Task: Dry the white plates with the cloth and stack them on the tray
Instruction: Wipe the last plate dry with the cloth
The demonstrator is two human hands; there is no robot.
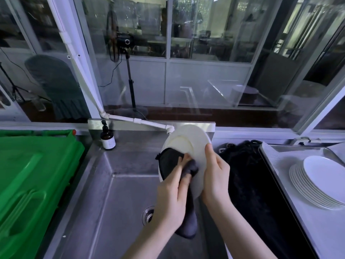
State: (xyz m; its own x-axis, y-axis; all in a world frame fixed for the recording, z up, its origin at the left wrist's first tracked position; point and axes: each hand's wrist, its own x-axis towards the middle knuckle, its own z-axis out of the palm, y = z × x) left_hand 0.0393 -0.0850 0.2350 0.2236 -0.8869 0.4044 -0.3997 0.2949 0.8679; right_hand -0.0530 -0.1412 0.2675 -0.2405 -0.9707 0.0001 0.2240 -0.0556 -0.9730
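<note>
Centrally, in the head view, a white plate (188, 141) is held tilted on edge above the sink (115, 202), its face turned toward the left. The right hand (214, 176) grips the plate's right rim, thumb on the face and fingers behind. The left hand (171, 199) curls its fingers round a dark cloth (188, 219) and presses it against the lower part of the plate's face; the loose end of the cloth hangs below the hands. The drain (148, 214) lies beneath the left wrist. To the right, on the surface, a tray (276, 161) carries a stack (321, 184) of white plates. A dark bundle (246, 174) lies between sink and tray. A brown bottle (107, 140) stands at the sink's far left corner, beside a green bin (28, 174). A white pipe (141, 122) ends just behind the plate.
</note>
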